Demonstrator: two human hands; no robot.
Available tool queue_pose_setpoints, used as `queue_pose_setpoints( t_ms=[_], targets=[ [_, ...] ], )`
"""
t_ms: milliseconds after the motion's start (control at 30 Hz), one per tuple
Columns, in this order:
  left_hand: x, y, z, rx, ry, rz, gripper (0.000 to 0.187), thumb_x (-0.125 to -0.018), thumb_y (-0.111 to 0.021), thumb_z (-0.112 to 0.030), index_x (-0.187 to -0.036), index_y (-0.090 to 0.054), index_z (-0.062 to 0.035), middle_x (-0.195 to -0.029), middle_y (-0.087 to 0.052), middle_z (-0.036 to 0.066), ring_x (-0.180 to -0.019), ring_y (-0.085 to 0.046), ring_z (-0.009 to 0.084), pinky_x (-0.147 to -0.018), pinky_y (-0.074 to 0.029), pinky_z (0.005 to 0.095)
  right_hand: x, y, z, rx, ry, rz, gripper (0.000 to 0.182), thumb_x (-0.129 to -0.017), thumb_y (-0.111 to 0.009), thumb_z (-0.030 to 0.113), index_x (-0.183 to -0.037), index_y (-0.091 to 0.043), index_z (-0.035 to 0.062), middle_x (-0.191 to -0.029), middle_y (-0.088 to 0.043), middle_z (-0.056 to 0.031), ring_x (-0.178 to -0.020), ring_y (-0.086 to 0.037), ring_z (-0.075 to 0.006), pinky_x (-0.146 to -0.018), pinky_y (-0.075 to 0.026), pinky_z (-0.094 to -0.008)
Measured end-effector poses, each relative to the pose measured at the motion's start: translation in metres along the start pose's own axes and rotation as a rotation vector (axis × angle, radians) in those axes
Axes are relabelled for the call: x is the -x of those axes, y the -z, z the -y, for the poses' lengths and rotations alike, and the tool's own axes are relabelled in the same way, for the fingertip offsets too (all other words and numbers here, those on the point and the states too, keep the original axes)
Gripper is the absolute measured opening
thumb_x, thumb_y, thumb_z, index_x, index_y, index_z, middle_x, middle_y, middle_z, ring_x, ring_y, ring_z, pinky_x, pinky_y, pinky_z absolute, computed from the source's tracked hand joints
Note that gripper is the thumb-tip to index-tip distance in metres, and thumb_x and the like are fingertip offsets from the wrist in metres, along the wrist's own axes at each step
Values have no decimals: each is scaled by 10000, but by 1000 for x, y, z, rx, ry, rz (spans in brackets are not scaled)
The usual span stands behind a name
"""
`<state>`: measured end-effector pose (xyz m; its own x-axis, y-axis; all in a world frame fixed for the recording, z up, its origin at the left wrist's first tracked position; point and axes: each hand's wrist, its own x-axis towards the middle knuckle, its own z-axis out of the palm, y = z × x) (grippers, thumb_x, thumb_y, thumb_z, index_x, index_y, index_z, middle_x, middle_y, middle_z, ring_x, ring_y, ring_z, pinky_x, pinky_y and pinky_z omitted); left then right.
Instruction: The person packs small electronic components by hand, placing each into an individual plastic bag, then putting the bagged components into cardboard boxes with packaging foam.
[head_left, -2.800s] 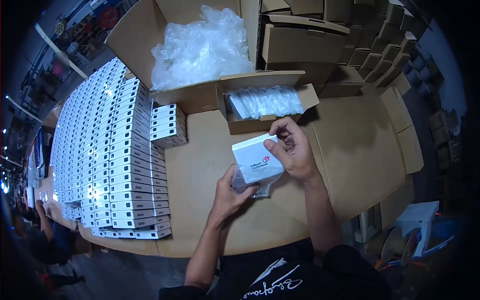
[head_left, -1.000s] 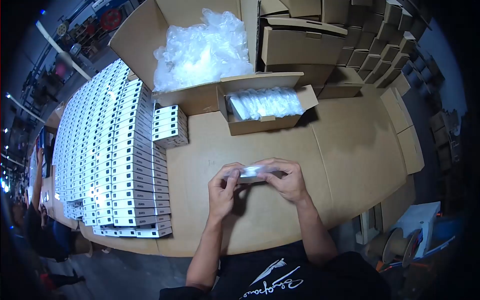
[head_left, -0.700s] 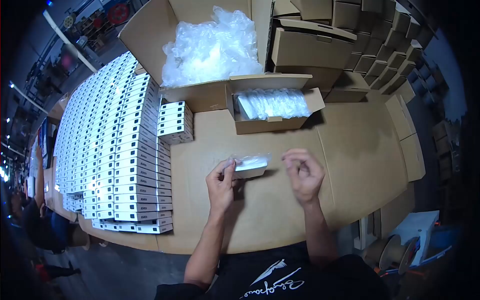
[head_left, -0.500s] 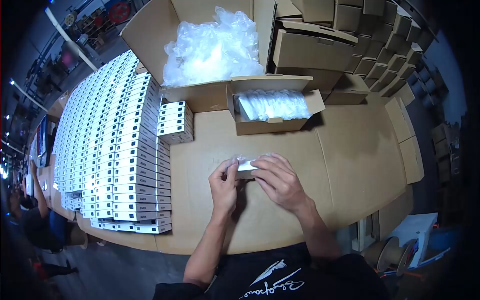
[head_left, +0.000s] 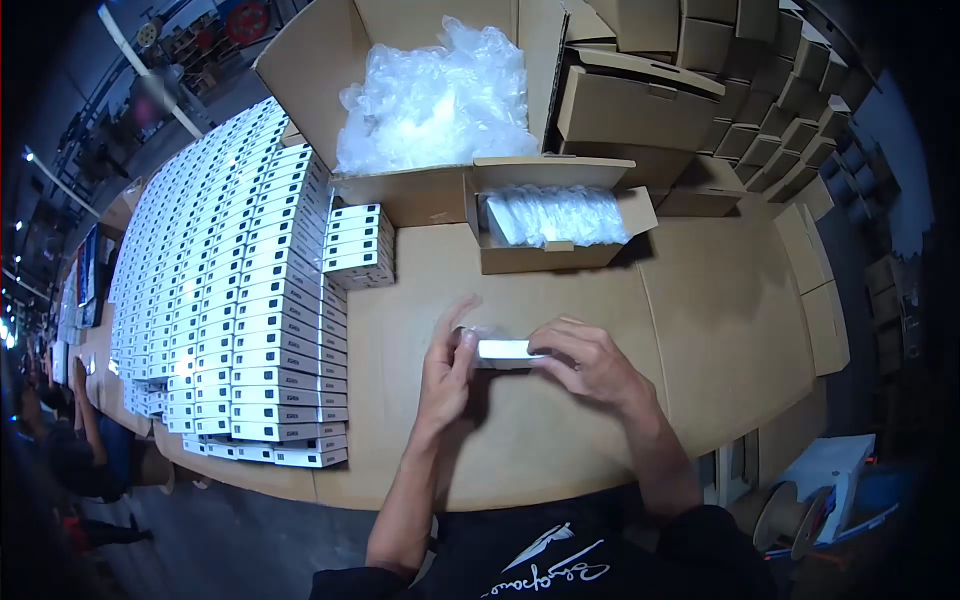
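Note:
Between my hands, above the cardboard-covered table, is a small white box (head_left: 503, 350) with a bit of clear plastic at its left end. My left hand (head_left: 446, 378) grips that left end between thumb and fingers, its index finger lifted and blurred. The right end is pinched by the fingers of my right hand (head_left: 592, 362). Just beyond my hands stands an open carton (head_left: 550, 260) holding a row of bubble-wrapped packs (head_left: 555, 215). To the left, stacked white boxes (head_left: 270, 340) rise in several columns, with a shorter stack (head_left: 358, 245) beside them.
A large open carton (head_left: 400, 198) full of clear bubble bags (head_left: 440, 100) stands at the back. Brown cartons (head_left: 640, 105) are piled behind, at the right. The table (head_left: 730, 290) has a seam on its right side. Another person's arm (head_left: 88, 410) shows at far left.
My right hand has shifted to the box's right end, baring more of its white face. My left index finger has lifted. The whole view has shifted slightly.

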<state>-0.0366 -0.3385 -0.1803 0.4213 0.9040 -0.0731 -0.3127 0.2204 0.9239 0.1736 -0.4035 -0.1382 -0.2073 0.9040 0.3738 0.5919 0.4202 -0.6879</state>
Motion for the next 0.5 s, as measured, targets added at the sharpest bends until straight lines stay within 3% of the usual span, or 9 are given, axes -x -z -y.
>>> queue_pose_setpoints(
  t_ms=[67, 100, 200, 233, 367, 467, 500],
  targets=[
    [0, 5, -12, -102, 8, 174, 265, -1027, -629, -110, -1272, -661, -14, -1012, -651, 55, -1014, -650, 142, -853, -552, 276, -4, 9, 0, -25, -42, 37, 245, -808, -781, 5, -1031, -681, -8, -979, -691, -143, -913, -671, -330, -811, -549, -420],
    [-1, 5, -16, -239, -76, 228, 253, -980, -685, -65, -1222, -671, 7, -1082, -642, 74, -1036, -655, 163, -897, -575, 302, -6, 12, 0, -38, -64, 56, 244, -812, -780, 10, -1034, -680, -4, -973, -687, -143, -909, -670, -332, -808, -547, -423],
    [-14, 16, -3, -438, -108, 226, 272, -946, -730, -60, -1202, -674, 14, -1085, -648, 78, -1018, -661, 163, -873, -601, 309, -17, 21, 1, 35, -12, 116, 233, -829, -778, 41, -1037, -679, 3, -969, -682, -144, -902, -669, -340, -802, -546, -426],
    [-14, 14, -2, -325, -58, 206, 273, -957, -728, -82, -1204, -668, 17, -1057, -663, 76, -992, -665, 149, -801, -595, 286, -20, 23, 1, 60, 1, 122, 230, -834, -778, 52, -1036, -679, 4, -966, -681, -144, -898, -668, -341, -799, -546, -426],
    [-22, 16, -5, -377, 95, 158, 289, -1001, -690, -145, -1230, -639, 23, -1063, -687, 89, -999, -670, 146, -773, -567, 288, -34, 30, -2, 146, 43, 118, 230, -844, -782, 90, -1033, -680, 6, -956, -678, -143, -884, -668, -342, -786, -546, -428],
    [-40, 15, 18, -315, -137, 57, 304, -1013, -659, -130, -1265, -608, 31, -1090, -691, 110, -1011, -676, 174, -831, -564, 318, -47, 36, -5, 155, 53, 12, 218, -839, -785, 66, -1020, -682, 2, -969, -690, -146, -861, -684, -332, -768, -554, -411],
    [-48, 15, 14, -462, -224, 62, 405, -1011, -624, -86, -1399, -539, -6, -1222, -651, 170, -1051, -682, 241, -896, -553, 365, -52, 39, -4, 140, 30, -58, 213, -838, -784, 58, -1016, -683, -1, -970, -693, -149, -854, -688, -331, -762, -555, -406]
  ],
)
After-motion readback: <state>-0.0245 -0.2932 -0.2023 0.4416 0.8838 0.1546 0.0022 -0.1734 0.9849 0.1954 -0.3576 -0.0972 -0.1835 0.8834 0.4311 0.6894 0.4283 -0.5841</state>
